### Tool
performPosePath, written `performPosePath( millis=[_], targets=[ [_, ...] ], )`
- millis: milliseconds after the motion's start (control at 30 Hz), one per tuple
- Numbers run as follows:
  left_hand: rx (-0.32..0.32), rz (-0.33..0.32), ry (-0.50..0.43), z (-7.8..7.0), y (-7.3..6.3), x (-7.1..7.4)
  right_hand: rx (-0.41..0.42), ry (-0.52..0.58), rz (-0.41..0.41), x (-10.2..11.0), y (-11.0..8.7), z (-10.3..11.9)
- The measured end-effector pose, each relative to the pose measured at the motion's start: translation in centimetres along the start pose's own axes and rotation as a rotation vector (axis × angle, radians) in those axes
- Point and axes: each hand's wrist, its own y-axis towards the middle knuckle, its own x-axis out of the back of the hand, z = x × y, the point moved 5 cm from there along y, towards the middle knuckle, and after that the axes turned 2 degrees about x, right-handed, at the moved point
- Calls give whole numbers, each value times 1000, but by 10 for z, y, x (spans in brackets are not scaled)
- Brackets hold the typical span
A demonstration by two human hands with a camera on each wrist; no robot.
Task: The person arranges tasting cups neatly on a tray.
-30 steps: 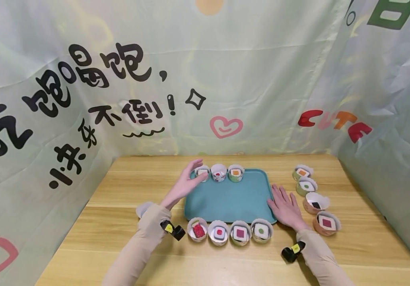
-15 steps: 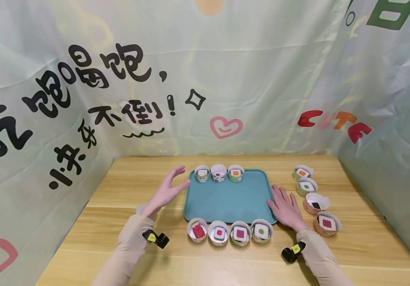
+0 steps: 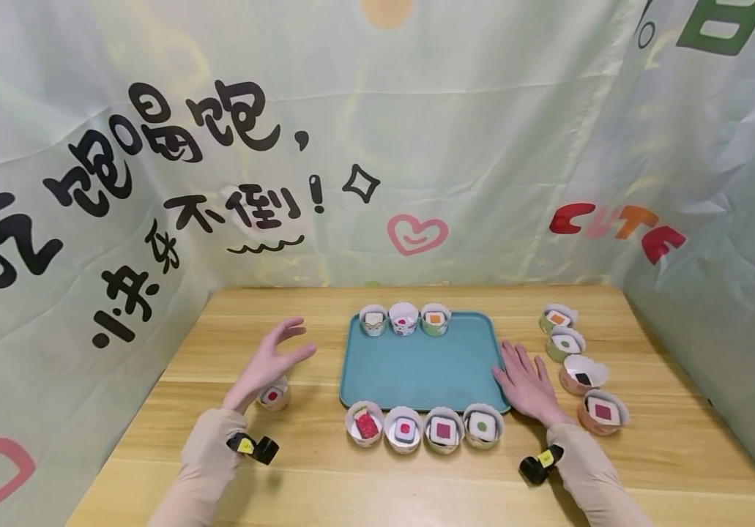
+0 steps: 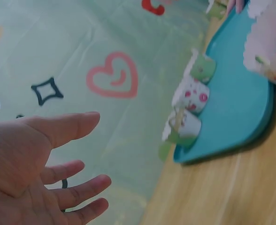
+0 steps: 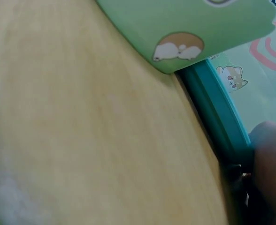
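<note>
A person's two bare hands work at a wooden surface (image 3: 318, 487) set with small paper cups, each holding a toy-like sushi piece (or so they seem; some contents are hard to make out). A blue tray (image 3: 419, 369) lies at the centre. Three cups stand side by side along its far edge: one with a whitish top (image 3: 373, 332), one showing red (image 3: 405, 332) and one with an orange centre (image 3: 436, 331). The rest of the tray is bare.

Judging by this layout, cups are being gathered onto the tray, and only an early part is done. Nine stand outside it: a row of four just in front, led on the left by a strawberry-red one (image 3: 365, 443); a line of four on the right, ending nearest with a purple-centred one (image 3: 603, 427); and a lone red-centred cup (image 3: 282, 403) at the left.

The left hand (image 3: 268, 369) hovers near that lone cup, thumb spread wide from the fingers, holding nothing. The right hand (image 3: 527, 384) rests at the tray's right edge, its fingers extended.
</note>
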Motion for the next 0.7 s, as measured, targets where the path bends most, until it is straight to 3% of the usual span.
performPosePath(
  millis=[367,700],
  targets=[
    [62,51,36,29,-7,24,1,3,-1,-1,0,-2],
    [118,115,-23,50,-8,34,0,5,2,0,0,-1]
  ],
)
